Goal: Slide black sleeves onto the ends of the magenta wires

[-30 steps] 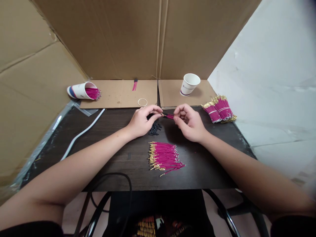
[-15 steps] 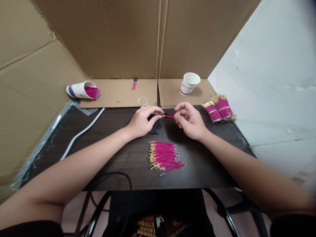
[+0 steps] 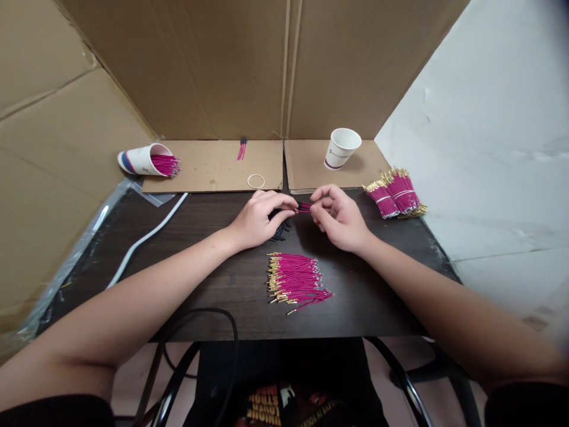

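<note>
Between my two hands is a small bunch of magenta wires (image 3: 304,207) with black sleeves at the left end. My left hand (image 3: 262,220) pinches the sleeved end between thumb and fingertips. The other end sits in the closed fingers of my right hand (image 3: 336,218). Under my left hand lies a pile of short black sleeves (image 3: 280,232), partly hidden by the fingers. Nearer to me a row of loose magenta wires (image 3: 297,279) is spread on the dark table (image 3: 355,296), gold tips to the left and silver ends to the right.
A tipped paper cup (image 3: 140,160) holding magenta wires is at far left. A few sleeved wires (image 3: 242,149) and a rubber band (image 3: 256,181) lie on the cardboard (image 3: 200,172). An upright paper cup (image 3: 342,148) and banded wire bundles (image 3: 398,194) are at right.
My right hand has shifted slightly left, closer to my left hand. My left fingertips have moved a little right along the sleeved end of the wires.
</note>
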`<action>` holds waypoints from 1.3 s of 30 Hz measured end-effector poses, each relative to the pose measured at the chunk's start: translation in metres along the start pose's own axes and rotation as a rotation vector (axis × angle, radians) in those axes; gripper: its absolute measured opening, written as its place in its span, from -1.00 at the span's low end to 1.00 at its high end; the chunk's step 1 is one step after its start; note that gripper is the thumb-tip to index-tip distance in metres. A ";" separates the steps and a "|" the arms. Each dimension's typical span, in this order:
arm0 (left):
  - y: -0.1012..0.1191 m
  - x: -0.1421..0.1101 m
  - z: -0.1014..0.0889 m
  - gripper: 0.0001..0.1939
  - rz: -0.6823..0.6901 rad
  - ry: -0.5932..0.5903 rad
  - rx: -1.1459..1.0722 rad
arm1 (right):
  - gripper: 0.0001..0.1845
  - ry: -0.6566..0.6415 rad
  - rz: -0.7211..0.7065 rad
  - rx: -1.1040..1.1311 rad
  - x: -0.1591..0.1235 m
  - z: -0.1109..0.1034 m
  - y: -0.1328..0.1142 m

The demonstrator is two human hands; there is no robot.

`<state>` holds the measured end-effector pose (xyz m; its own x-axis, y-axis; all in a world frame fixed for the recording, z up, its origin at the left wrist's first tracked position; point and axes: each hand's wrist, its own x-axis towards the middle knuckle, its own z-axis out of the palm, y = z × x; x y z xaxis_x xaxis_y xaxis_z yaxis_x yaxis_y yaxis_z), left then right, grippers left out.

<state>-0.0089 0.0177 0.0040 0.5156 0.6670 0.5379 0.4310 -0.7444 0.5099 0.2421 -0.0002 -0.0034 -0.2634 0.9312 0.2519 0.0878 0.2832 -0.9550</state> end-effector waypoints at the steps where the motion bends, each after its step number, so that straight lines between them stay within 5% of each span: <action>1: 0.000 0.000 0.000 -0.88 0.005 0.002 0.000 | -0.62 0.000 -0.005 -0.003 0.000 0.000 0.000; 23: 0.000 0.000 0.000 -0.88 0.005 -0.028 -0.016 | -0.75 -0.026 -0.045 -0.088 0.000 -0.001 -0.005; 39: 0.003 0.001 -0.001 -0.71 -0.091 0.047 0.067 | -0.93 0.003 -0.316 -0.615 0.005 -0.013 -0.008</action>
<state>-0.0081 0.0157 0.0069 0.4378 0.7315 0.5228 0.5237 -0.6801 0.5130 0.2530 0.0046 0.0079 -0.3633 0.7828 0.5052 0.5367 0.6191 -0.5733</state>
